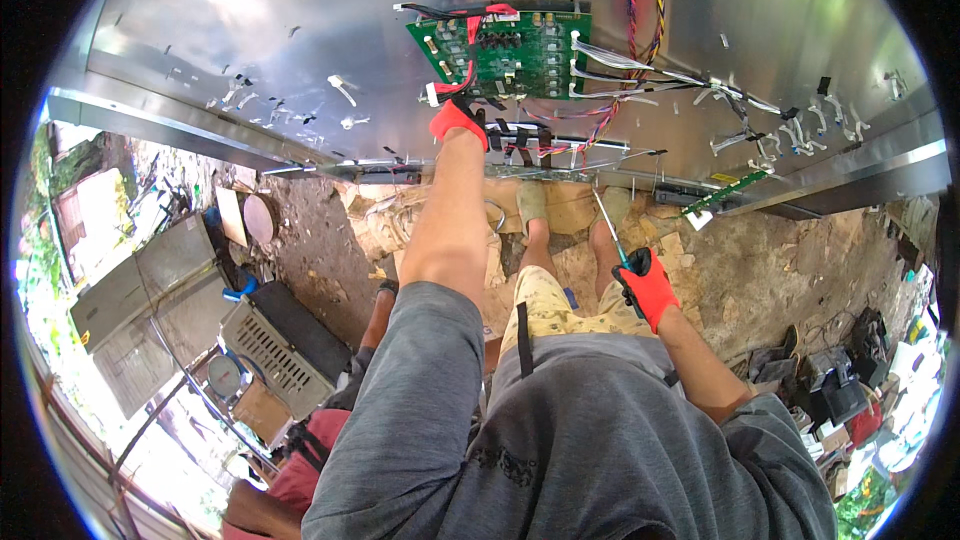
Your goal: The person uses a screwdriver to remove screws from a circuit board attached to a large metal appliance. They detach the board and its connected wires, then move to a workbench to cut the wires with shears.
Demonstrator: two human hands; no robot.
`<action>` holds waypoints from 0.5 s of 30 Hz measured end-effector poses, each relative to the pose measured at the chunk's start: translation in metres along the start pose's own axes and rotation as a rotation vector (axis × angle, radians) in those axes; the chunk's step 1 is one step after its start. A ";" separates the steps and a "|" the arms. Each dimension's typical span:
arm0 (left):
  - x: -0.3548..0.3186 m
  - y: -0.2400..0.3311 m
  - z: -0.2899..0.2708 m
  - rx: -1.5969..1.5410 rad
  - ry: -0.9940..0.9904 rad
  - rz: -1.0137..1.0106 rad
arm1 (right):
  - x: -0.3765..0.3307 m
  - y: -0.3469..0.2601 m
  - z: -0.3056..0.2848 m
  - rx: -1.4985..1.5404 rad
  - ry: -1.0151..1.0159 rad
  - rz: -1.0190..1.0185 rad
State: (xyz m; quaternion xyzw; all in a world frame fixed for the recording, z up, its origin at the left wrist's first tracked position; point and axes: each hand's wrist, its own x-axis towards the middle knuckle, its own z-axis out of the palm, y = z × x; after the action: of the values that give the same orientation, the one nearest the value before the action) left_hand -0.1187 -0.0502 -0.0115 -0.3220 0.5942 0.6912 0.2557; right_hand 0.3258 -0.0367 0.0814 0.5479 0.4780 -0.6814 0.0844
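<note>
A green circuit board (535,55) is mounted on a large metal panel (290,50), with bundled wires running off its edges. At the board's lower left corner is my left hand (460,125), in a red and black glove. It touches a red wire cable with a white connector (438,92). Its fingers look curled, but the back of the glove hides most of them and whatever they hold. Lower and to the right, my right hand (648,285), gloved the same way, is closed around a screwdriver (611,225). The long thin shaft points up toward the panel, apart from the board.
Twisted coloured wires (645,10) hang above the board. White connectors (780,125) dangle at the panel's right. A narrow green strip board (725,195) sits by its lower edge. A person in a maroon shirt (325,430) is close at my left, near grey casings (275,350). Dark clutter (835,380) lies right.
</note>
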 end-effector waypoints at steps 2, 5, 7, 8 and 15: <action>-0.007 -0.003 0.003 -0.040 0.018 0.025 | 0.001 0.001 0.001 0.001 -0.006 0.008; -0.016 -0.007 0.001 -0.072 -0.033 0.099 | -0.005 -0.011 0.003 0.007 -0.020 0.053; -0.012 -0.007 -0.007 -0.034 -0.063 0.113 | -0.005 -0.014 0.004 0.000 -0.036 0.076; -0.010 -0.006 -0.008 -0.033 -0.062 0.097 | -0.006 -0.015 0.003 -0.008 -0.035 0.071; -0.019 -0.002 0.001 0.145 -0.105 0.096 | 0.000 -0.011 0.001 -0.028 0.002 0.028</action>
State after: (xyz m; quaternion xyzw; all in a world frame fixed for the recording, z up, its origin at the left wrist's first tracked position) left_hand -0.1051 -0.0486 0.0013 -0.2372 0.6432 0.6739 0.2755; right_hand 0.3177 -0.0319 0.0874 0.5539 0.4797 -0.6729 0.1015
